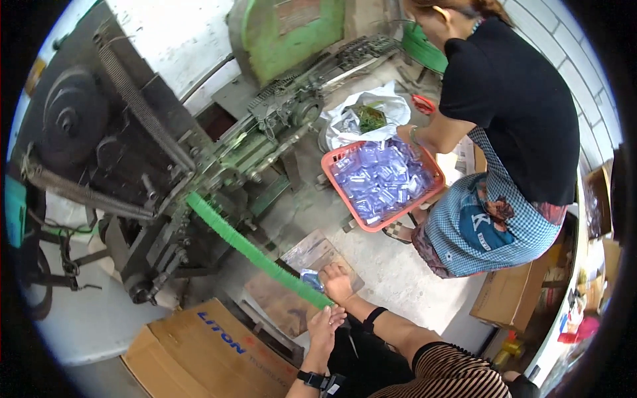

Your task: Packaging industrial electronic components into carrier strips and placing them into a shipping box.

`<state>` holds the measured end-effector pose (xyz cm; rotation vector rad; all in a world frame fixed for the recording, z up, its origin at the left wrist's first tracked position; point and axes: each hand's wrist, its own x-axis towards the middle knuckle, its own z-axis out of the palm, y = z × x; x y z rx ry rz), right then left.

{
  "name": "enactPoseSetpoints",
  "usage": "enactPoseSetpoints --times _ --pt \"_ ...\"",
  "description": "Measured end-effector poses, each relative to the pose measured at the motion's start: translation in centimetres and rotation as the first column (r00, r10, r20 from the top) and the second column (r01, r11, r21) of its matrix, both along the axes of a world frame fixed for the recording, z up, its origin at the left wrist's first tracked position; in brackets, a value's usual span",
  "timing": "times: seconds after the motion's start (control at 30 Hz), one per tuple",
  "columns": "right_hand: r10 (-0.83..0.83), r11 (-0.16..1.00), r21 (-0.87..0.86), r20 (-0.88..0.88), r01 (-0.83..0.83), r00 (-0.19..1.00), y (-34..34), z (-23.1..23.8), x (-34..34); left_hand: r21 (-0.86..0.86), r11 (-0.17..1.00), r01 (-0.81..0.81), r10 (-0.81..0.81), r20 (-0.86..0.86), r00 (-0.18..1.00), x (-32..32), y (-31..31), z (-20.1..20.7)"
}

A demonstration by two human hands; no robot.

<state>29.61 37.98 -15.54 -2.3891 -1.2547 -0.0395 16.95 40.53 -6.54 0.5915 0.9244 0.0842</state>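
Observation:
A long green ridged strip [252, 252] runs slantwise from the dark machine down to my hands. At its near end my left hand [324, 323], with a watch on the wrist, has its fingers closed on the strip. Just beyond, my right hand [336, 281] reaches over a worn board [342, 262]. Its curled fingers grip the edge of a small clear blue packet [310, 278], which is partly hidden by the strip and fingers.
At left stands the greasy machine [73, 119] with springs. A coral basket [326, 162] full of bluish packets sits ahead, beside a white bag [397, 106]. A co-worker [511, 99] bends over it at right. Cardboard boxes [192, 351] stand near left and at right.

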Motion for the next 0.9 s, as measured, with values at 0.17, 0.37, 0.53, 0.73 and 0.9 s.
enactPoseSetpoints --times 0.17,0.37,0.53,0.73,0.9 --pt "-0.006 1.0 0.005 -0.004 0.006 1.0 0.9 0.2 0.2 -0.011 1.0 -0.02 0.02 -0.008 1.0 0.2 0.6 -0.1" --pt "0.211 0.963 -0.159 -0.064 -0.218 0.975 3.1 -1.3 0.4 -0.034 0.999 0.012 -0.009 0.059 0.998 0.6 0.8 -0.6" --pt "0.322 0.918 -0.21 -0.107 -0.337 0.941 3.3 -0.4 0.9 -0.033 0.999 0.002 0.001 0.096 0.995 0.0 0.5 -1.1" --pt "0.267 0.917 -0.216 -0.293 -0.336 0.918 2.9 2.1 1.6 -0.022 0.999 -0.046 0.047 0.021 0.999 -0.4 0.4 -2.1" --pt "-0.034 0.947 -0.29 -0.521 -0.14 0.853 0.5 3.4 4.9 -0.013 0.999 -0.036 0.036 -0.008 0.999 1.0 0.2 -1.4"
